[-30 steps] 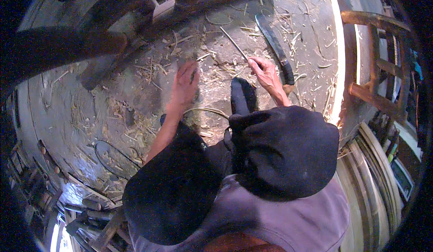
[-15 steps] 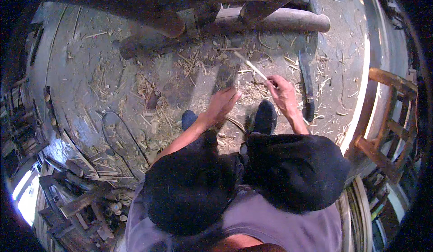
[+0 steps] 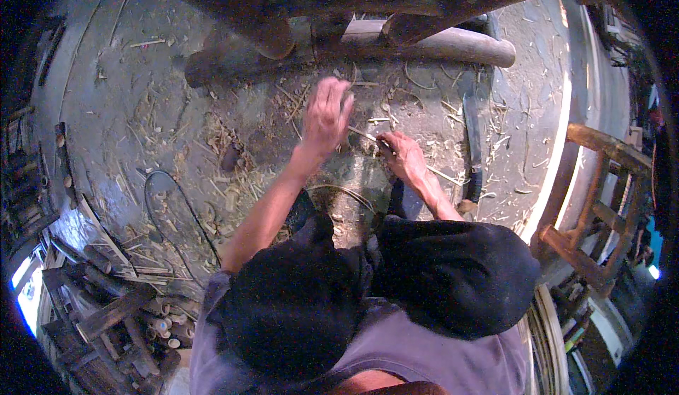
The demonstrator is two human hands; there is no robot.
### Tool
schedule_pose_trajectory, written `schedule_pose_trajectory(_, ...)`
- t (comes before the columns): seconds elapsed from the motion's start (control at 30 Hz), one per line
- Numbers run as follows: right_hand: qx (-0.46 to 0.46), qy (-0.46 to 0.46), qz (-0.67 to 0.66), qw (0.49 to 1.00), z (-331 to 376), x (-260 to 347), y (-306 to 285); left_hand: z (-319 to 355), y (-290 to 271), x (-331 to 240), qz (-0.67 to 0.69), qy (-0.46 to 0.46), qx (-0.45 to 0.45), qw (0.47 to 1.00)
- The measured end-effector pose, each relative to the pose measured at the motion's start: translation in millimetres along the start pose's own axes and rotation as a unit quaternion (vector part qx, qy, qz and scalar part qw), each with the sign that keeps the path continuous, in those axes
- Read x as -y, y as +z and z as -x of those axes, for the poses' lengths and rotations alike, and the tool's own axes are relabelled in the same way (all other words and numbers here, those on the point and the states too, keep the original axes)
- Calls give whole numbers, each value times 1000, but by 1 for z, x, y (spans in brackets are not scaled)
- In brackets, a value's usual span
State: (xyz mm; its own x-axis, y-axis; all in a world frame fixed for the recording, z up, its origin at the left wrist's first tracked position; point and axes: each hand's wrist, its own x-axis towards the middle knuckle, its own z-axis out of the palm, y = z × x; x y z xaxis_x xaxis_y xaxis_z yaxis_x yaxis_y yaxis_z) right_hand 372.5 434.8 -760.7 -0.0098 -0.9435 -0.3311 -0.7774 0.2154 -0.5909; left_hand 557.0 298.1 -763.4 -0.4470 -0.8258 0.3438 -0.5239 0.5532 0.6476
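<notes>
1. The right hand (image 3: 402,156) is pinched shut on a thin bamboo strip (image 3: 364,135), low over the littered floor (image 3: 127,112).
2. The left hand (image 3: 327,115) hovers spread and loose above the strip's far end, gripping nothing that shows.
3. This looks like the step of gathering or lining up a sliver for splitting; the next move seems to call for the left hand to close on the free end and steady it.
4. A long dark blade (image 3: 472,144) lies just right of the right hand.
5. A log (image 3: 453,45) lies beyond both hands.
6. No true container shows; a heap of cut bamboo lengths (image 3: 134,324) lies at lower left.
</notes>
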Motion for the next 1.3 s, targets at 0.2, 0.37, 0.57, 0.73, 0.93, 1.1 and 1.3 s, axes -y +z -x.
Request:
schedule_pose_trajectory(0.2,1,34,-2,999,2,3,7,-51,9,12,-232,-19,-35,972)
schedule_pose_trajectory(0.37,5,48,1,999,2,9,8,-60,3,15,-217,-1,1,976)
schedule_pose_trajectory(0.57,-153,-45,-97,982,16,-1,-4,-41,-3,12,-173,49,22,983)
schedule_pose_trajectory(0.73,-301,114,158,934,68,-75,-45,-4,-8,7,-61,2,44,997)
schedule_pose_trajectory(0.93,-202,234,102,945,131,-154,-51,26,9,1,10,2,56,998)
schedule_pose_trajectory(1.1,-181,193,121,957,136,-166,-58,35,31,-4,85,11,19,996)
schedule_pose_trajectory(1.3,-118,271,38,954,124,-126,-91,37,39,-15,187,-34,67,979)
